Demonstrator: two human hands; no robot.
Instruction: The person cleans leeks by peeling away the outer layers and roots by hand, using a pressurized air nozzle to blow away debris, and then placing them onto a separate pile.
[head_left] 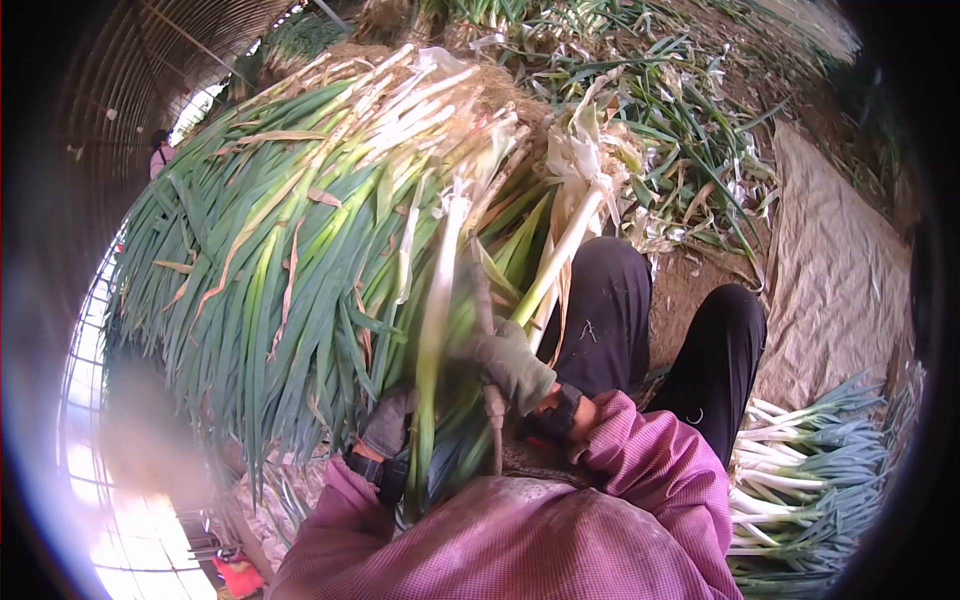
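Observation:
Grey gloves cover both my hands. My left hand [388,425] is closed round the green leaves of a scallion [436,290], whose white end points up and away. My right hand [513,368] is curled beside it, fingers blurred, and what lies in its grip is hidden. A second thick scallion [568,245], with pale papery skin peeling near its top, runs down to the right hand. Between the hands a thin brown stick [484,290] stands roughly upright. Behind them lies a big heap of unpeeled scallions [270,230], roots at the far side.
Peeled scallions [790,480] lie in a row at lower right, beside a wrinkled tan sheet [820,270]. Stripped leaves and skins [690,150] litter the ground. My knees [605,300] are right of the heap. Another person [161,155] is far left, and a red object [238,573] lies lower left.

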